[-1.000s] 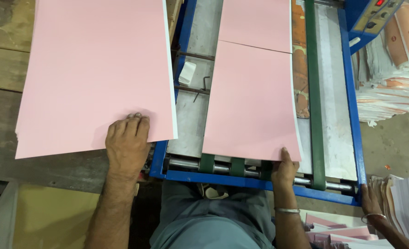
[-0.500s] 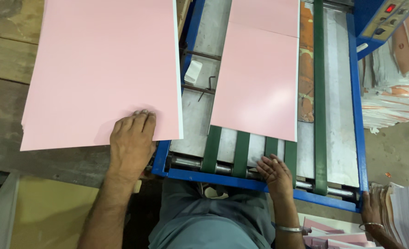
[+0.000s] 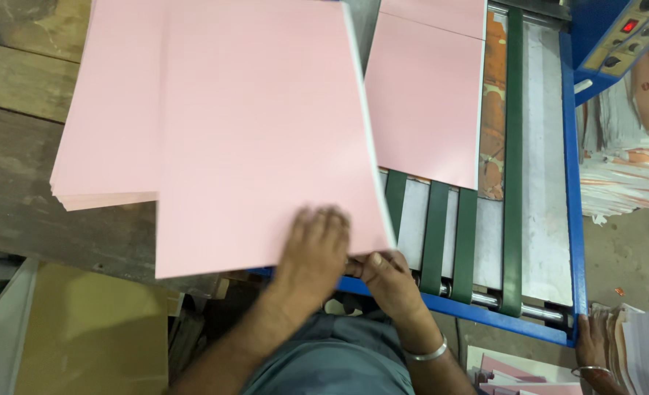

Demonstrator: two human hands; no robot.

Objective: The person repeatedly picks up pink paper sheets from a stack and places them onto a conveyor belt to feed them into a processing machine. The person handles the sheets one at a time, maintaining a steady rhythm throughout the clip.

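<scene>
Pink paper stack (image 3: pixel 105 146) lies on wooden counter (image 3: pixel 17 110) at left. Top pink sheet (image 3: pixel 266 139) is slid rightward, overhanging toward the blue conveyor machine (image 3: pixel 575 219). Left hand (image 3: pixel 313 245) lies flat on the sheet's near edge; right hand (image 3: pixel 387 274) pinches its corner. Another pink sheet (image 3: pixel 427 102) rides the green belts (image 3: pixel 441 234).
</scene>
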